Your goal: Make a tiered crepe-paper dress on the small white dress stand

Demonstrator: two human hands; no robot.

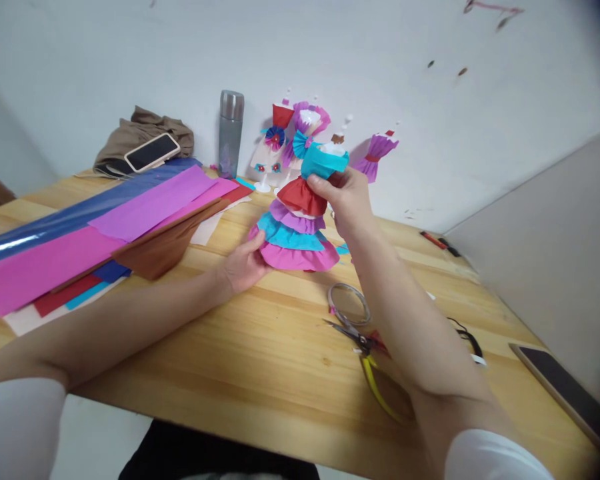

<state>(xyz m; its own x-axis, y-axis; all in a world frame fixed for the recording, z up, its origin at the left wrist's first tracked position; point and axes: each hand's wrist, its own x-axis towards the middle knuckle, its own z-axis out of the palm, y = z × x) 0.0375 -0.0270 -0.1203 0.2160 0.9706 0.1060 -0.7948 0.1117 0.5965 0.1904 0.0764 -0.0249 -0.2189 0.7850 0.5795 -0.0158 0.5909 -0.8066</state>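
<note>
Pinch lightly: your right hand [350,200] grips the ruffled dress [297,233] at its bodice, your left hand [245,267] its lower skirt; hard pressure could crease both.

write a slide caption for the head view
Right hand gripping a tiered dress at its turquoise top, left hand holding its lower ruffles, coloured sheets lying on the wooden table.

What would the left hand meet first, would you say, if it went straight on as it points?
Probably the tiered skirt, which the left hand already touches; depth beyond it is unclear.
</note>
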